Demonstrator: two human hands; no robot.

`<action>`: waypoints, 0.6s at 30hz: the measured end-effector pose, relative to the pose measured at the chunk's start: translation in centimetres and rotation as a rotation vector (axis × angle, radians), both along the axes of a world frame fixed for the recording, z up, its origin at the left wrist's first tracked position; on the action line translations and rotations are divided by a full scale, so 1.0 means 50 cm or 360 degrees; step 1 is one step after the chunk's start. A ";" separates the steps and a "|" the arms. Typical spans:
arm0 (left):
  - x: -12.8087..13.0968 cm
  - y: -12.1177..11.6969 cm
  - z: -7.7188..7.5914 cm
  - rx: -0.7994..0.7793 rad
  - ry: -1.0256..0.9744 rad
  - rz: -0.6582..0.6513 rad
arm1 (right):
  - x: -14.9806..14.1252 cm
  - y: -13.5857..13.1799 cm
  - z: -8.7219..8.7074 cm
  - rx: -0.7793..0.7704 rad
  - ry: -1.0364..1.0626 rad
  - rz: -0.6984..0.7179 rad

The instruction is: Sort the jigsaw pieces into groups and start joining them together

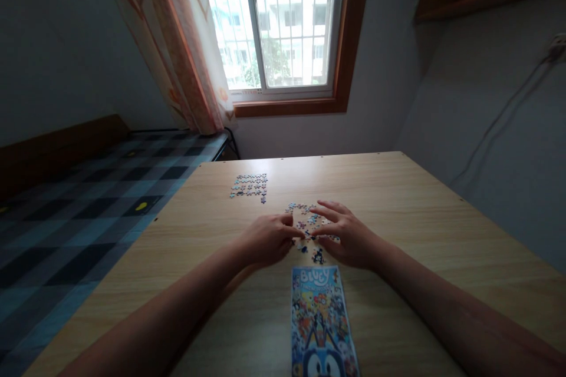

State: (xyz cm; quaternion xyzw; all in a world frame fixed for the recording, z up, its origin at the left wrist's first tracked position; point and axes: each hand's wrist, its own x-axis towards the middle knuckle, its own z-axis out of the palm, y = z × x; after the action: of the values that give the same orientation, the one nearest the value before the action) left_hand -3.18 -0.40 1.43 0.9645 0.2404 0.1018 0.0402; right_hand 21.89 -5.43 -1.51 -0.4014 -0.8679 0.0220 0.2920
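Observation:
Low over the wooden table, my left hand (268, 239) reaches in from the left. Its index finger stretches to loose jigsaw puzzle pieces (314, 220), while the fingers behind it look curled. The thumb is partly hidden and no piece shows in its grip. Opposite it, my right hand (349, 234) is open with fingers spread over the same pieces, covering some of them. Both index fingertips almost meet at a small piece; whether they touch it I cannot tell. A small dark cluster of pieces (318, 256) lies just in front of the hands.
Toward me lies a colourful Bluey picture sheet (322, 321). Several puzzle pieces (250, 186) are laid out in rows farther back on the left of the wooden table (186, 235). A bed with a checked cover (101, 212) stands left, beside the curtain (177, 41) and window.

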 end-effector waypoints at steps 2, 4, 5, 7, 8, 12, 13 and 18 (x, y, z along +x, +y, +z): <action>-0.003 0.003 0.000 0.0015 0.0015 0.0016 | -0.002 0.000 0.001 -0.0019 -0.0031 -0.0010; -0.002 0.001 0.003 0.0025 0.0010 -0.0002 | -0.003 0.000 0.002 -0.0035 -0.0043 -0.0020; 0.000 -0.002 0.004 0.0027 0.0006 -0.0019 | -0.003 0.000 0.003 -0.0046 -0.0043 -0.0025; 0.003 -0.009 0.005 0.0023 0.0019 -0.0061 | 0.000 0.001 0.003 -0.0080 -0.0031 -0.0036; 0.005 -0.011 0.006 0.0020 0.0035 -0.0075 | 0.002 0.001 0.004 -0.0104 -0.0023 -0.0041; 0.008 -0.014 0.006 0.0023 0.0048 -0.0061 | 0.012 0.001 0.006 -0.0196 -0.0024 -0.0051; 0.007 -0.012 0.006 0.0039 0.0021 -0.0048 | 0.014 0.000 0.007 -0.0209 -0.0030 -0.0051; 0.002 0.002 0.003 0.0193 -0.0218 0.0033 | 0.023 -0.001 0.011 -0.0353 -0.0032 -0.0030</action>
State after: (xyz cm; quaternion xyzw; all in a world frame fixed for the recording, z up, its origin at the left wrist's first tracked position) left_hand -3.09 -0.30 1.59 0.9534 0.2405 0.1823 -0.0029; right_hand 23.02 -5.48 -0.93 -0.4396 -0.8592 0.1112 0.2371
